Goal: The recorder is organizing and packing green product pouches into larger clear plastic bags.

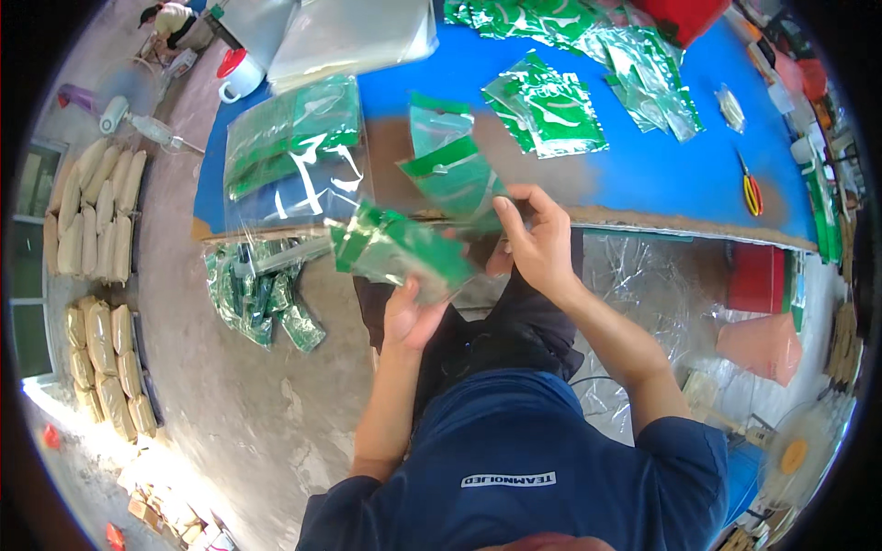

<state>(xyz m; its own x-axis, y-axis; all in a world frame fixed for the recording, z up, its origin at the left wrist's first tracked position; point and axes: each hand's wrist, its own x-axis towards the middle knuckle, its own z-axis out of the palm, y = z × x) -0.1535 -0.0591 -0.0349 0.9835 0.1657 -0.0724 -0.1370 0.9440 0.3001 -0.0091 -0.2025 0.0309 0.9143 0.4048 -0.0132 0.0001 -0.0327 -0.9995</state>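
Over my lap, close to the table's front edge, my left hand is closed on a stack of green and clear plastic bags. My right hand pinches the lower corner of a green plastic bag between thumb and fingers, just above the table edge. Beyond that one, another green and clear bag lies on the table. To the left, a large clear bag with green bags inside lies partly over the edge. Motion blurs the stack in my left hand.
On the blue table are more green bags, clear plastic sheets, a white mug with a red lid and scissors. Green bags hang below the left edge. A fan stands at the right; another person sits far left.
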